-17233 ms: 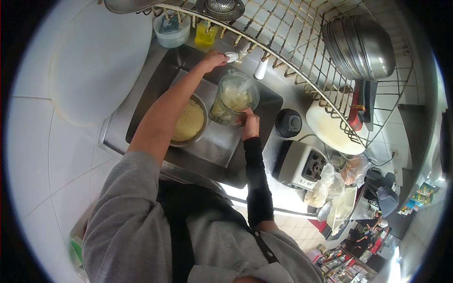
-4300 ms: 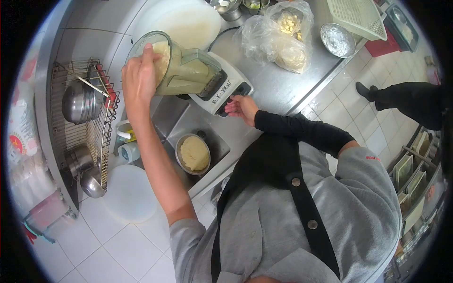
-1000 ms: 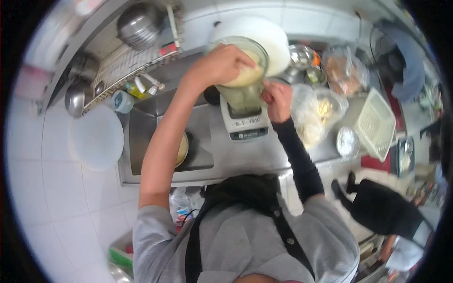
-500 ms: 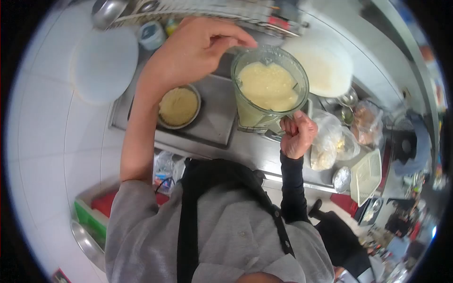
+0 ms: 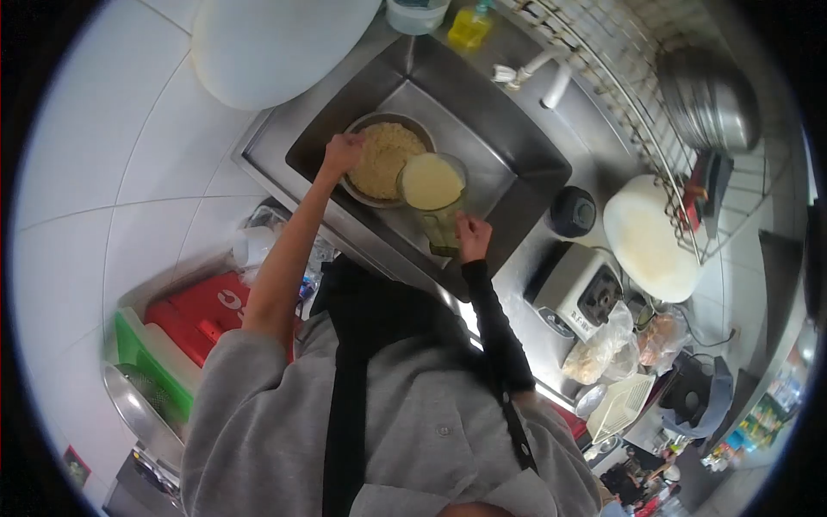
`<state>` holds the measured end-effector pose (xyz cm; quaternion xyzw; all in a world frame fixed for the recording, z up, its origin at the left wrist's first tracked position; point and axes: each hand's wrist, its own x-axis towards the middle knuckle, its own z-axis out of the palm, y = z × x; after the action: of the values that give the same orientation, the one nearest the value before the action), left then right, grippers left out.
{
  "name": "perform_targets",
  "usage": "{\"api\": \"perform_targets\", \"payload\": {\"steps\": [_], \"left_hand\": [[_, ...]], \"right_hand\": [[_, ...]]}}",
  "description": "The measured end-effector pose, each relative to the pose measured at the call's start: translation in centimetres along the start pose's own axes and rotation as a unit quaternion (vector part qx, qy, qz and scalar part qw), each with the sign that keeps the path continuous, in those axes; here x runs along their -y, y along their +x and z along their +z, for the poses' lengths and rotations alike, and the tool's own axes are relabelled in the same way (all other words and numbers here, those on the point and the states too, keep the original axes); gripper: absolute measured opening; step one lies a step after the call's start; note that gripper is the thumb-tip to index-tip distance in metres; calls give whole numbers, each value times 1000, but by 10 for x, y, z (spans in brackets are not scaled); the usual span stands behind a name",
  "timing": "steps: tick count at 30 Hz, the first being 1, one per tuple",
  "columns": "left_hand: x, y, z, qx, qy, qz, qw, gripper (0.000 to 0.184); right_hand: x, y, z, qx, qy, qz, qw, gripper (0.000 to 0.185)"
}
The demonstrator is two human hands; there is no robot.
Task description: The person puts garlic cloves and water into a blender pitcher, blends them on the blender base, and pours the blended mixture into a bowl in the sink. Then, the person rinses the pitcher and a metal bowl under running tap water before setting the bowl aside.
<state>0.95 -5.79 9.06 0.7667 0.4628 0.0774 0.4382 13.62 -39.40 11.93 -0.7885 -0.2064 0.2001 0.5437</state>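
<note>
My right hand is closed around the handle of a clear blender jar holding a pale yellow mixture. The jar leans toward a round metal bowl in the sink, its mouth overlapping the bowl's right side from my view. Crumbly yellow mash fills much of the bowl. At the bowl's left rim, my left hand is closed, its fingers gripping the edge. Whether anything is flowing from the jar I cannot tell.
The steel sink surrounds the bowl, with a faucet behind. To the right stand a blender base, a black lid-like piece and bagged food. A wire rack overhangs the back right. Yellow soap sits behind.
My right hand has carried the blender jar left, over the sink beside the bowl. My left hand has gone from the jar's rim down to the bowl. The view has shifted.
</note>
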Motion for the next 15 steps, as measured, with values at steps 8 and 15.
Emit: {"api": "perform_targets", "payload": {"steps": [8,15], "left_hand": [[120,30,37,21,-185,-113,976,23],[171,39,77,53,-237,-196,950,18]], "right_hand": [[-32,43,77,159,-233,0,959,46],[-37,62,120,165,-283,-36,944,55]]}}
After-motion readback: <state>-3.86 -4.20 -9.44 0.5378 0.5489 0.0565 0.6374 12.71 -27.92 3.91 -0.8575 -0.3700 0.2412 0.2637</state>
